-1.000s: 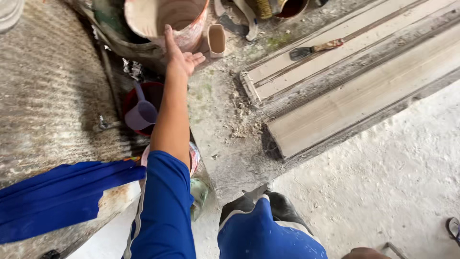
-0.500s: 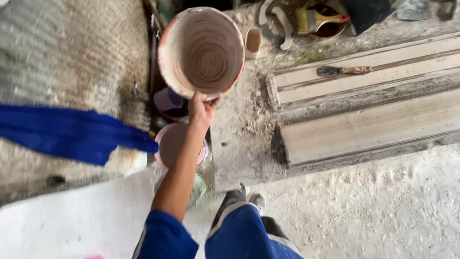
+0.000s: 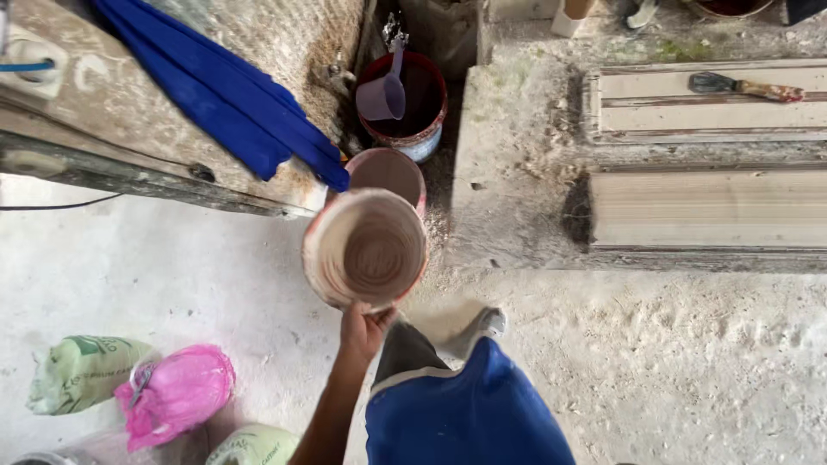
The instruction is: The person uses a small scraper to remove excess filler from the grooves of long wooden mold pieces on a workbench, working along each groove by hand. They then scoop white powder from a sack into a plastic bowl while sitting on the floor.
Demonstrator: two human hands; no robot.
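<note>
Fingers of my left hand [image 3: 362, 331] clamp the rim of a round, mud-caked, empty plastic bucket [image 3: 366, 250], its inside ringed brown.

Soft, even daylight with faint shadows; slightly blurred, with wide-angle stretching at the edges.

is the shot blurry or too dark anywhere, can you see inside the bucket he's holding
Head view: even daylight, no glare; held bucket slightly soft, its smeared inside visible; left hand in grip on its rim; red bucket interior falls into deep shadow.
</note>
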